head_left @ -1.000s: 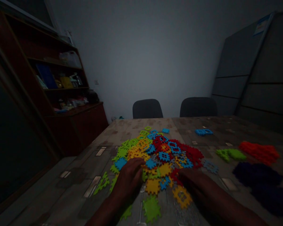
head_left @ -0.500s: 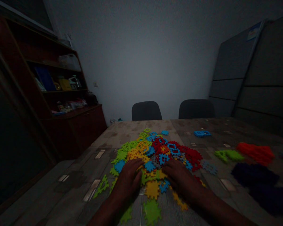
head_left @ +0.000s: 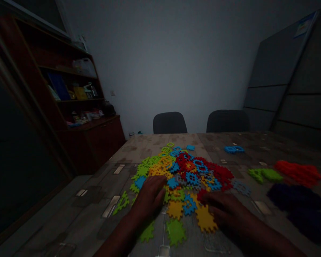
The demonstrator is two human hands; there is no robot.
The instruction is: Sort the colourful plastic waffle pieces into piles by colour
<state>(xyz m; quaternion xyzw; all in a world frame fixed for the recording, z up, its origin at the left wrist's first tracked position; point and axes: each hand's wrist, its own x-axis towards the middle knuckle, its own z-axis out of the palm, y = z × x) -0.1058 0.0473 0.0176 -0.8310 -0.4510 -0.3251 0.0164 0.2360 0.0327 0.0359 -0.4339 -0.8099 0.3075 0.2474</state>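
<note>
Along the near edge of the heap of plastic gear-edged tiles [head_left: 192, 171] on the table [head_left: 155, 142], your left hand [head_left: 149, 196] rests with its fingers [head_left: 156, 191] together. Your right hand [head_left: 227, 210] lies beside a yellow tile [head_left: 205, 218], fingers [head_left: 212, 207] slightly apart; whether either hand grips anything cannot be told.

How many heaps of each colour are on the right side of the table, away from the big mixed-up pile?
Red tile heap: 1
Green tile heap: 1
Blue tile heap: 1
Dark tile heaps: 2 (too dim to be sure of the colour or the split)
Total: 5
</note>
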